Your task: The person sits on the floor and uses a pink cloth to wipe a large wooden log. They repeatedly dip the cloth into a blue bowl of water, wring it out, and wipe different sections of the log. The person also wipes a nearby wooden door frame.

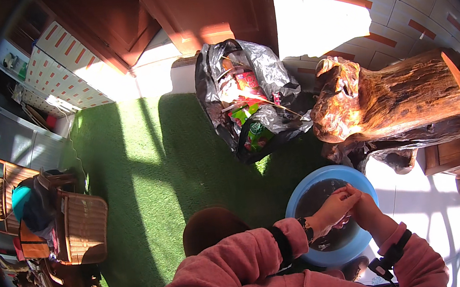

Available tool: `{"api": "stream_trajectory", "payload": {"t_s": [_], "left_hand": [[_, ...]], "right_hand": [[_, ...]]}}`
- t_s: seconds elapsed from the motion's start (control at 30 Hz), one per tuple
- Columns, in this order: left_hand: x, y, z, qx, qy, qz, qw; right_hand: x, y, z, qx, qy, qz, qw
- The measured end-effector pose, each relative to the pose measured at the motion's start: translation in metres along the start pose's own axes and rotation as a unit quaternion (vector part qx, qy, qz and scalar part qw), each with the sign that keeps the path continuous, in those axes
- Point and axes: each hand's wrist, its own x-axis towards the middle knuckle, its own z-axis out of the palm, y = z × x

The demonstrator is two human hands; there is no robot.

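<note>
A light blue plastic basin holds dark, murky water with small pale bits in it. Above the water, my left hand and my right hand are pressed together, fingers against fingers. Something pinkish shows just below the left hand, but I cannot tell whether it is fingers or a held thing. What lies between the palms is hidden. Both forearms, in pink sleeves, reach over the basin's near rim.
A black plastic bag of rubbish stands open beyond the basin. At right is a large carved wooden stump. Green artificial turf covers the floor; a wicker chair stands left. White tiles lie right of the basin.
</note>
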Motion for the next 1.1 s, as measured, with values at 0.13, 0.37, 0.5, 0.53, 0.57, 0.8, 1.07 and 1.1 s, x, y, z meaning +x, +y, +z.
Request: {"api": "stream_trajectory", "payload": {"t_s": [0.13, 0.37, 0.5, 0.53, 0.57, 0.8, 1.07, 1.1], "left_hand": [[-0.006, 0.006, 0.003, -0.031, 0.046, -0.001, 0.998], [-0.001, -0.005, 0.009, -0.04, 0.117, 0.05, 0.991], [0.008, -0.018, 0.009, 0.002, 0.214, 0.093, 0.972], [0.01, -0.022, 0.008, 0.005, 0.223, 0.099, 0.97], [0.012, -0.025, 0.006, 0.021, 0.222, 0.101, 0.97], [0.015, -0.03, -0.001, -0.032, 0.216, 0.053, 0.975], [0.006, -0.016, -0.005, -0.162, 0.113, 0.05, 0.979], [0.006, -0.016, -0.004, -0.181, 0.086, 0.062, 0.978]], "right_hand": [[-0.001, -0.008, -0.006, -0.105, 0.05, -0.032, 0.993], [-0.011, 0.02, 0.034, -0.195, 0.192, -0.157, 0.949], [-0.012, 0.028, 0.053, -0.162, 0.233, -0.222, 0.933], [-0.012, 0.028, 0.054, -0.172, 0.251, -0.205, 0.93], [-0.012, 0.028, 0.053, -0.179, 0.251, -0.197, 0.931], [-0.002, 0.025, 0.036, -0.189, 0.204, -0.154, 0.948], [-0.001, 0.018, 0.015, -0.365, 0.158, -0.234, 0.887], [-0.001, 0.017, 0.01, -0.406, 0.135, -0.228, 0.875]]}}
